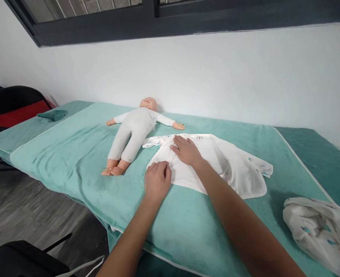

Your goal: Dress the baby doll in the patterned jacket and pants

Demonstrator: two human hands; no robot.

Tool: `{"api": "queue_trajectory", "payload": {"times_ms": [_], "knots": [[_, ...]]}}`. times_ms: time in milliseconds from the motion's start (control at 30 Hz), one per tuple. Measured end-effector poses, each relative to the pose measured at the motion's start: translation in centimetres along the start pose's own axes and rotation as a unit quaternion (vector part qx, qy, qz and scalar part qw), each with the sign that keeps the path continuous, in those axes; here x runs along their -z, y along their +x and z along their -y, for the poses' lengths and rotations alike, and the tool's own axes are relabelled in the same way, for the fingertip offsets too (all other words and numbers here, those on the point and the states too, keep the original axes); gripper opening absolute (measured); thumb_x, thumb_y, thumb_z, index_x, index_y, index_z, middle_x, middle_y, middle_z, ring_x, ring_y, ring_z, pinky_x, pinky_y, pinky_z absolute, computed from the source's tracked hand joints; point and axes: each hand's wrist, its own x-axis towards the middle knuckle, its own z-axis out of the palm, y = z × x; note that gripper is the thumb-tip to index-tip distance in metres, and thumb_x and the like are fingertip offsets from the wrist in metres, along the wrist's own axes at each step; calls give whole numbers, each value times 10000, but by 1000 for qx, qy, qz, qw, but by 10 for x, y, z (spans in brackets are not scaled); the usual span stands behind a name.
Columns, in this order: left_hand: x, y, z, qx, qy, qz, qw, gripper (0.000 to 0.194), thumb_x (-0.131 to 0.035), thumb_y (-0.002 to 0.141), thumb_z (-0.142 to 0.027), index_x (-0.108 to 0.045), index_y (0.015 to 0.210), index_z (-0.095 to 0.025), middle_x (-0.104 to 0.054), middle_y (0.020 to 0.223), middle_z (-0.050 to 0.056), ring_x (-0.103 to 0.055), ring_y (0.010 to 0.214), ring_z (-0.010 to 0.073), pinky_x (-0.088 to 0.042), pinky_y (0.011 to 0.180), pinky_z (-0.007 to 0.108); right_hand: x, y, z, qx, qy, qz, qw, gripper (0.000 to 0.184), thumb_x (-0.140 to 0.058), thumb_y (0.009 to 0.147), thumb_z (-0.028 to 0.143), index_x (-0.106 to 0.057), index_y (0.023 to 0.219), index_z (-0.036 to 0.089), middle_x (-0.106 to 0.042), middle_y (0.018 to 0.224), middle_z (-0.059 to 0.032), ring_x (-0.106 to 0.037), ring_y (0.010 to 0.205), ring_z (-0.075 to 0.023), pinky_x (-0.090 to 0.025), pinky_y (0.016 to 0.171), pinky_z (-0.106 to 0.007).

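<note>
White, thin-looking fabric with small coloured prints on its sleeves forms the long-sleeved garment point(216, 152), which is laid out on the teal plush cover point(72, 154), to the right of the pale-bodied baby doll point(138, 121). The right hand point(187, 150) is pressed flat on the fabric near its left end, fingers almost together and nothing clamped. The left hand point(157, 179) is curled at the near left edge; whether any cloth is pinched under its fingers cannot be told.

Bunching could be caused if the flat palm were dragged, since the fabric seems light and is already rucked beside the right forearm. The garment's left sleeve point(154, 142), narrow and lying close by the doll's leg, could be twisted or caught under the doll if pulled at an angle. With the right end left unpinned, the whole piece could be skewed by a one-sided tug.

The long axis is run from sleeve to sleeve, left to right, slanted towards the near side at the right. The edge bearing the small printed label point(199, 137) is turned to the white wall point(245, 77); the broad lower edge is faced towards the person.
</note>
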Motion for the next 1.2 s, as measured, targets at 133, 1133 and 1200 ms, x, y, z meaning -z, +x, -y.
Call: {"api": "queue_trajectory", "payload": {"times_ms": [133, 1133, 1200], "knots": [[-1, -1, 0, 2, 6, -3, 1000, 171, -494, 959, -220, -663, 936, -219, -704, 788, 55, -615, 759, 238, -450, 769, 374, -4, 13, 4, -47, -15, 24, 998, 611, -292, 1059, 495, -424, 1545, 150, -329, 1655, -116, -267, 1553, -252, -157, 1267, -531], [-4, -5, 6, 32, 6, 13, 999, 249, -477, 977, -280, -705, 1041, -205, -706, 726, 34, -625, 667, 198, -296, 620, 302, 89, -254, -21, -38, -192, -82, 977, 306, -458, 975, 158, -657, 1207, 149, -694, 1235, -134, -612, 1138, -294, -465, 965, -455], [-3, -4, 6, 38, -1, 17, 999, 249, -476, 977, -284, -704, 1040, -208, -709, 735, 33, -630, 679, 199, -297, 623, 299, 93, -254, -26, -40, -205, -68, 976, 270, -470, 949, 119, -674, 1121, 158, -710, 1152, -119, -615, 1082, -283, -459, 907, -418]]}}
